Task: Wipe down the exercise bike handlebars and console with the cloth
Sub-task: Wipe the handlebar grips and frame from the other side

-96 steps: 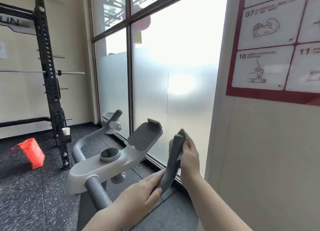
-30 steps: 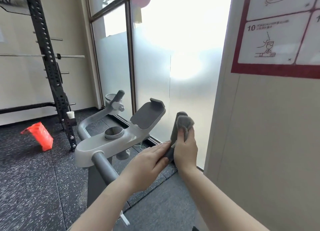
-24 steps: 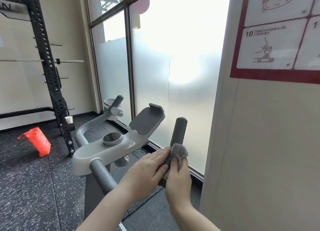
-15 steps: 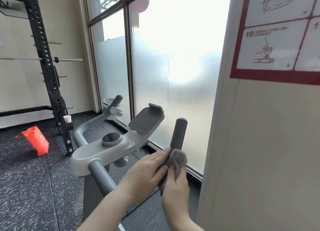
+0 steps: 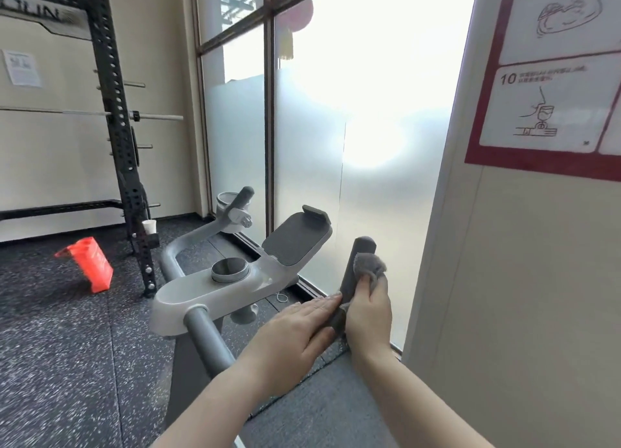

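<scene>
While the right hand (image 5: 369,308) grips a grey cloth (image 5: 367,263) around the near handlebar (image 5: 353,273), which stands almost upright, the left hand (image 5: 295,333) lies flat with straight fingers, its fingertips touching the lower part of that same bar and holding nothing. A bunch of cloth sticks up above the right fingers, just below the bar's rounded top. To the left, the bike's console (image 5: 215,291) carries a round cup holder (image 5: 230,270) and a tilted dark tray (image 5: 295,237). Beyond it the far handlebar (image 5: 243,195) rises toward the frosted window (image 5: 369,111). A black rack (image 5: 116,128) and an orange bag (image 5: 89,262) stand on the speckled floor (image 5: 67,363), well apart from the bike
</scene>
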